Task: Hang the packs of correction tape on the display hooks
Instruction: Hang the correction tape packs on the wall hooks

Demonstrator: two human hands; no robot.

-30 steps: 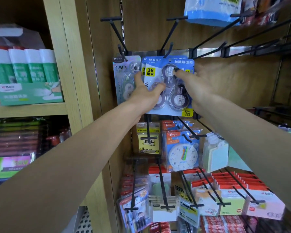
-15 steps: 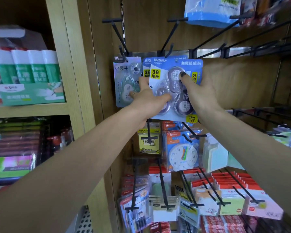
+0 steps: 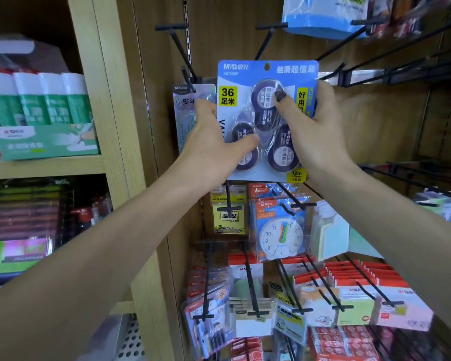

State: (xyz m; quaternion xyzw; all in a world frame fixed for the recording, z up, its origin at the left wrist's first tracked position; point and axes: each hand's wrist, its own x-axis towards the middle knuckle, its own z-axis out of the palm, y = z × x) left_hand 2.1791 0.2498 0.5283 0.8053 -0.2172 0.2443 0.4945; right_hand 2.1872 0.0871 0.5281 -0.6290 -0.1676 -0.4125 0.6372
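Both hands clamp one blue correction tape pack [image 3: 267, 118] at frame centre: left hand [image 3: 216, 147] grips its left edge with the thumb pressed on the lower blister, right hand [image 3: 315, 134] holds the right edge, dark-nailed thumb on the top dispenser. Two-sided hold probably keeps the card flat and upright so its hang hole [image 3: 267, 66] at top centre can be lined up with a black display hook [image 3: 267, 40] just above; hole looks not yet threaded. A second, paler pack [image 3: 186, 105] hangs on the left hook [image 3: 179, 48], half covered by the left hand. Fingers behind the card are hidden. The hook's base is hidden behind the card. Upper right stock is blurred.
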